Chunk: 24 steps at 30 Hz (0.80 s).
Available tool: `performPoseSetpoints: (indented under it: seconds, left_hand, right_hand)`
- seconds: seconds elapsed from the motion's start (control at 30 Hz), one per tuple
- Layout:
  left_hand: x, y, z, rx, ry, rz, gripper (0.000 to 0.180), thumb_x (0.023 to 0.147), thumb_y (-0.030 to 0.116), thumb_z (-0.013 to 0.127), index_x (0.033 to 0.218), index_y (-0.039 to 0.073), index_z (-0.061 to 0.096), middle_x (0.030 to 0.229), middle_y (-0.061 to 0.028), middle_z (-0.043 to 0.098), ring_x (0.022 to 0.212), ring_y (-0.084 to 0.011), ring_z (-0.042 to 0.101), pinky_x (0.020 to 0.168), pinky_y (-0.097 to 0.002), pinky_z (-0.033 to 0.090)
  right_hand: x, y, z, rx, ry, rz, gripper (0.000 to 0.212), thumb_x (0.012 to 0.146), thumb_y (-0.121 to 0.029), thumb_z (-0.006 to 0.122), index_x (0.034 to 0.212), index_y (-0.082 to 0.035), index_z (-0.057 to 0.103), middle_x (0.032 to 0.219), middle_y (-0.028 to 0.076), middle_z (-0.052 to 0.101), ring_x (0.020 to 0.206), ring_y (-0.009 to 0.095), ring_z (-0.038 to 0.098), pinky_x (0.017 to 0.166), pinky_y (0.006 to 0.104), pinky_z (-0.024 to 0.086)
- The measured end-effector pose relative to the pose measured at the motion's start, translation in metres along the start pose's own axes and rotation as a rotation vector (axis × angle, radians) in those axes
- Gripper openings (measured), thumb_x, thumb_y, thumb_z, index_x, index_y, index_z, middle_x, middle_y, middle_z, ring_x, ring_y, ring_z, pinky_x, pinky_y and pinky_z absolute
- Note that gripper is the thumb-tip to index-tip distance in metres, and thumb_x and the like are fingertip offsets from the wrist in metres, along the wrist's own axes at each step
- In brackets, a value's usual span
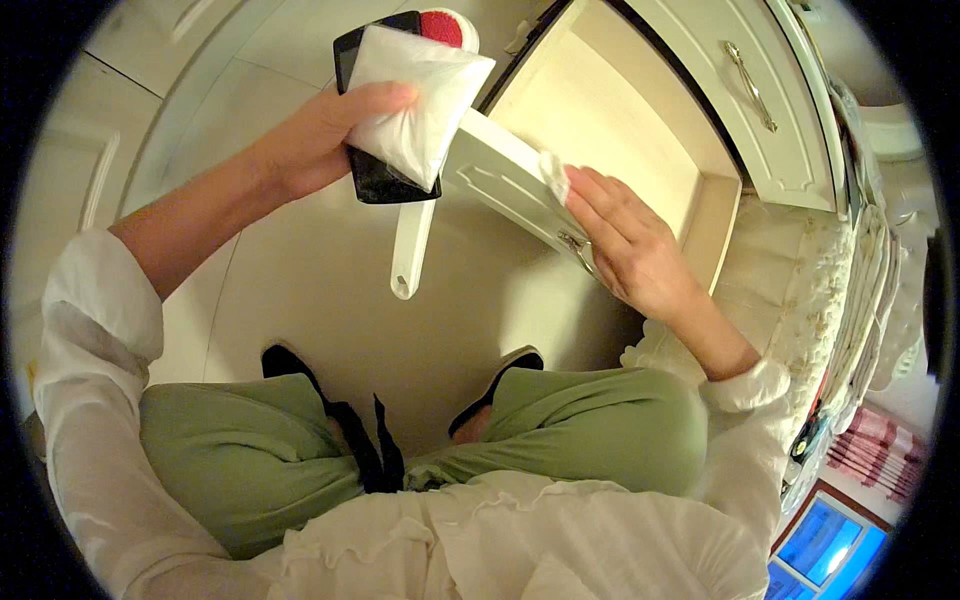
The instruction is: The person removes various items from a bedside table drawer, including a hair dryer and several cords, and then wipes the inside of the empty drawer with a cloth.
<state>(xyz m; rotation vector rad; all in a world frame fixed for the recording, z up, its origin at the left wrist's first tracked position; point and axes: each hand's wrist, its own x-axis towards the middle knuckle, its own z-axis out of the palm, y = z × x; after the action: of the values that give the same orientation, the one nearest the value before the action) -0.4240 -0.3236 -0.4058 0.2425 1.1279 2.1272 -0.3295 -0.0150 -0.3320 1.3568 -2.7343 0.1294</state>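
Observation:
My left hand [318, 138] is closed round a stack of things, the thumb pressed on top. Uppermost is a soft white plastic-wrapped packet [415, 105]. Beneath it shows a flat black rectangular object [385, 182], its kind unclear. A white-handled lint brush [412, 250] with a red pad sticks out at both ends of the stack. My right hand [635, 245] presses a crumpled white tissue [553, 177] against the top edge of a pulled-out drawer's cream front [515, 195]. Its fingers lie together over the front, near the metal handle [577, 245].
The open drawer [590, 110] shows its pale bottom. Beside it is a cabinet front with a curved metal handle [750, 85]. To the right hangs quilted cream fabric [760, 265]. Pale floor tiles [300, 290] lie beneath, with my black shoes [290, 362] on them.

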Motion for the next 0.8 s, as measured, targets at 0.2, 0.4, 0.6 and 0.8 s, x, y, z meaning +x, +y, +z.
performPoseSetpoints:
  seconds: [0.2,0.4,0.6,0.8]
  left_hand:
    - [0.001,0.004,0.000,-0.028,-0.016,-0.033,0.044,0.084,0.027,0.063,0.117,0.001,0.049,0.104,-0.0057,0.059,0.095,-0.0147,0.058,0.086,-0.0311,0.048]
    - [-0.002,0.007,-0.011,0.130,0.082,-0.071,0.064,0.085,0.041,0.055,0.128,-0.002,0.038,0.118,-0.0144,0.056,0.104,-0.0208,0.057,0.092,-0.0335,0.045]
    - [-0.005,-0.001,-0.017,-0.003,-0.046,-0.083,0.059,0.086,0.041,0.055,0.125,-0.001,0.041,0.115,-0.0147,0.057,0.103,-0.0202,0.058,0.091,-0.0334,0.046]
    - [-0.007,0.002,-0.015,-0.088,0.036,-0.164,0.050,0.084,0.032,0.062,0.120,0.002,0.046,0.109,-0.0078,0.058,0.099,-0.0163,0.058,0.091,-0.0313,0.046]
  right_hand:
    - [0.059,-0.005,0.012,0.057,0.056,0.008,0.058,0.067,-0.002,0.060,0.124,0.002,0.047,0.130,0.014,0.048,0.113,0.031,0.051,0.096,0.0394,0.043]
    - [0.066,0.001,0.013,0.115,0.071,-0.057,0.060,0.066,-0.001,0.060,0.124,0.002,0.046,0.131,0.015,0.046,0.115,0.031,0.049,0.097,0.0392,0.042]
    - [0.063,0.000,0.009,0.110,0.050,-0.040,0.059,0.065,0.000,0.060,0.123,0.002,0.047,0.129,0.016,0.047,0.114,0.032,0.049,0.097,0.0388,0.042]
    - [0.105,0.003,0.025,0.116,0.133,-0.096,0.060,0.065,0.000,0.060,0.123,0.002,0.046,0.129,0.016,0.047,0.116,0.032,0.048,0.098,0.0389,0.041]
